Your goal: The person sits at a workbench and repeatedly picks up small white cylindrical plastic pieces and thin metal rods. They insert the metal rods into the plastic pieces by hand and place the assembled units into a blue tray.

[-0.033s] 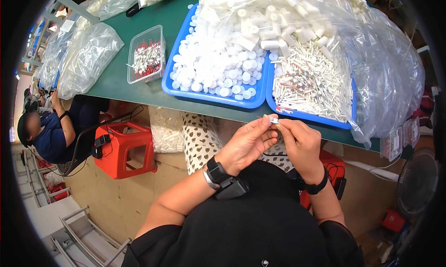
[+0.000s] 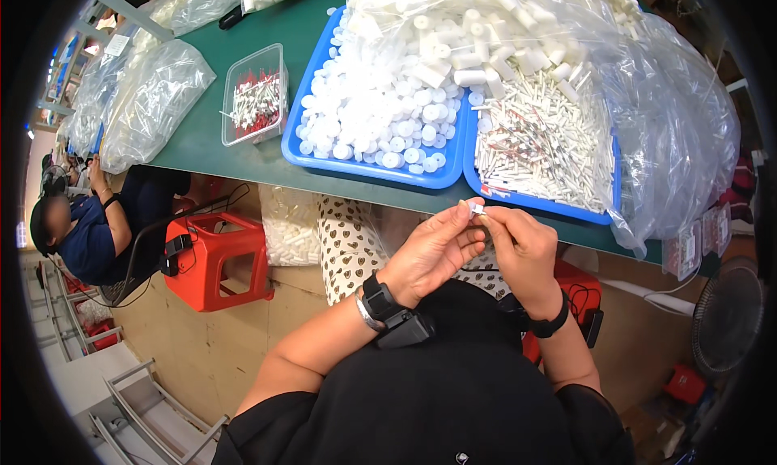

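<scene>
Just in front of the table edge, both hands meet at a small white piece (image 2: 477, 209), too small to tell its kind. My left hand (image 2: 433, 250) pinches it between thumb and forefinger, the other fingers loosely curled. From the right, my right hand (image 2: 522, 246) grips its other side with closed fingertips. Beyond them stands a blue tray (image 2: 376, 172) heaped with translucent white discs (image 2: 368, 113). Beside it, a second blue tray (image 2: 550, 208) holds many thin white sticks (image 2: 542, 149). Thick white cylinders (image 2: 465, 52) lie in clear plastic behind both.
On the green table (image 2: 198, 153), a clear box (image 2: 231, 137) holds red and white thin parts. Clear plastic bags (image 2: 158, 101) lie at left, more plastic (image 2: 680, 125) at right. A person (image 2: 93, 230) sits left, near a red stool (image 2: 214, 263). A fan (image 2: 728, 315) stands right.
My right hand has shifted very slightly to the left. Both hands keep their hold on the small white piece.
</scene>
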`<state>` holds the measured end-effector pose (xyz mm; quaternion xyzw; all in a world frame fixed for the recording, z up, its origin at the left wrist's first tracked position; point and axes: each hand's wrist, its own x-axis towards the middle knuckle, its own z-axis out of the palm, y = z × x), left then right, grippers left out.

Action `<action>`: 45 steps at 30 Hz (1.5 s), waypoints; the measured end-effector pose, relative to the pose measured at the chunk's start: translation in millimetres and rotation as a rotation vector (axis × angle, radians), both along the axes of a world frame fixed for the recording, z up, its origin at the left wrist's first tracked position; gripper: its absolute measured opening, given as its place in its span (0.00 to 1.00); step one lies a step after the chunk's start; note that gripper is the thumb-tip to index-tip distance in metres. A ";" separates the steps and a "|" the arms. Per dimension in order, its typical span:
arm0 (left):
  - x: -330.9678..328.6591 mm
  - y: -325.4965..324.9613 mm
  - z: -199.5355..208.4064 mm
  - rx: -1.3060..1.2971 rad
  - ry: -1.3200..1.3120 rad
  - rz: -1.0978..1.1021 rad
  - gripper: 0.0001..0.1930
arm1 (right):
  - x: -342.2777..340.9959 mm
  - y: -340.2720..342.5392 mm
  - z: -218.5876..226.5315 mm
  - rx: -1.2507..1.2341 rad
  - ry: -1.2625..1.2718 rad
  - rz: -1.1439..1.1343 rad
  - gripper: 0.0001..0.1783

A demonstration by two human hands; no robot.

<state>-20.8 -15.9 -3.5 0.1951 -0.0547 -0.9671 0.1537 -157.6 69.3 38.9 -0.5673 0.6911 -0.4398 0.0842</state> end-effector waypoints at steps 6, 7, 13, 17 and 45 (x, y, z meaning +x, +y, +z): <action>2.1 -5.6 -3.1 -0.014 -0.053 -0.029 0.17 | -7.4 -4.8 -0.2 0.006 0.090 0.096 0.05; 2.6 -7.2 -2.1 -0.036 -0.084 -0.009 0.17 | -8.1 -5.8 -1.9 0.017 0.049 0.099 0.05; 10.4 -17.1 2.0 -0.260 -0.185 0.048 0.17 | -27.1 -13.4 7.3 0.086 -0.046 0.060 0.06; 9.5 -16.2 11.8 -0.284 -0.225 0.050 0.18 | -59.2 -24.1 6.5 0.162 0.465 0.017 0.08; 1.4 -18.6 27.7 -0.335 -0.271 0.207 0.18 | -29.3 4.7 -0.4 0.154 -0.095 0.078 0.07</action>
